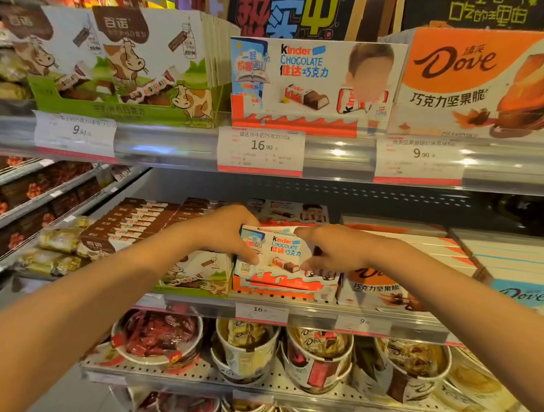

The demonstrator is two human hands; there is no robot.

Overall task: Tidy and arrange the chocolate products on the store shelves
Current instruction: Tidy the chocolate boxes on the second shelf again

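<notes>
Both forearms stretched forward and slightly upward from the lower corners, bare, converging at the middle shelf (287,307). Left hand (228,231) on the left end of a Kinder Chocolate box (275,256), fingers curled over the top edge and thumb pressed on the front face near the lower left corner. Right hand (333,248) gripping the same box at its right end, fingers over the top, thumb reaching down onto the front face. Box held upright, front panel toward the camera, at the head of its own row on the middle shelf, above an orange-and-white Kinder display tray (276,289); more Kinder boxes (293,213) lined up behind.

Just left of it, cow-print chocolate boxes (191,271), and further left a row of brown boxes (133,222) running back. Just right, orange Dove boxes (382,289), then a blue Dove box (521,294) at the edge. On the upper shelf, a larger Kinder box (313,77) between cow-print packs (128,59) and an orange Dove pack (488,80), with a price tag marked 16.90 (261,150) beneath. On the lower shelf, Dove paper tubs (315,359) of wrapped chocolates.
</notes>
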